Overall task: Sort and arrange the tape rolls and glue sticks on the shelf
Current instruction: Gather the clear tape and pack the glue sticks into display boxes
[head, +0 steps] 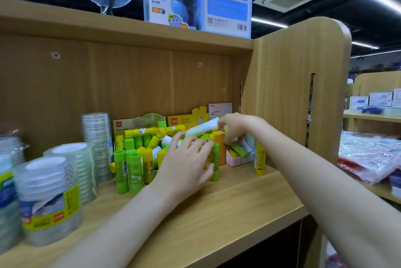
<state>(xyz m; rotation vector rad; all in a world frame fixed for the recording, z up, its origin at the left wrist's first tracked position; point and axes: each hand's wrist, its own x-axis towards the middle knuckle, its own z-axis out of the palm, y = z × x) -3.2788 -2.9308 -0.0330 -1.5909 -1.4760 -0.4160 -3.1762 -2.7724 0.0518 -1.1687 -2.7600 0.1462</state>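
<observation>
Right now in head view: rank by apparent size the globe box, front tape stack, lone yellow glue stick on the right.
1. globe box, clearly largest
2. front tape stack, though it sits nearest the camera, which inflates it
3. lone yellow glue stick, smallest

Tape rolls (52,198) left of glue sticks (134,159)
</observation>
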